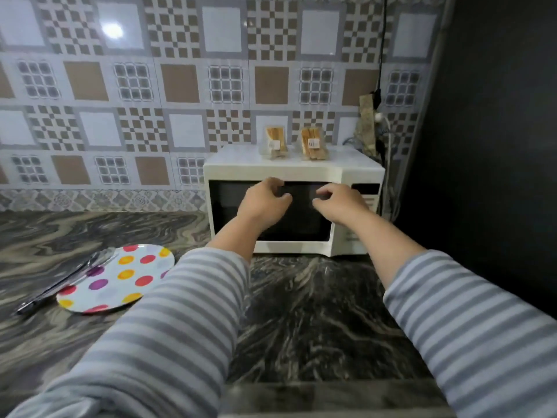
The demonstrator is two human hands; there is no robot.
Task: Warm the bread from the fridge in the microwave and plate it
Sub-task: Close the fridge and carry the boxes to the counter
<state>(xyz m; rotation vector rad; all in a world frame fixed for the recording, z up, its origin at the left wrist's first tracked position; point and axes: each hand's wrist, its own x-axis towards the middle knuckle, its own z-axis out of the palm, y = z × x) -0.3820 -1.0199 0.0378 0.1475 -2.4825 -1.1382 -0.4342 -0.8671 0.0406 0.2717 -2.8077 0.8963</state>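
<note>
A white microwave (pixel 355 176) with a dark door stands shut at the back of the counter. Two wrapped packs of sliced bread stand on its top, one on the left (pixel 275 143) and one on the right (pixel 314 144). My left hand (pixel 265 203) and my right hand (pixel 339 203) are both raised in front of the microwave door, below the bread, with fingers curled and apart and nothing in them. A white plate with coloured dots (pixel 117 279) lies on the counter to the left.
Metal tongs (pixel 64 282) rest across the plate's left rim. The dark marbled counter (pixel 316 312) runs to the patterned tile wall. A black cable (pixel 382 55) and plugs hang right of the microwave, beside a dark wall (pixel 497 146).
</note>
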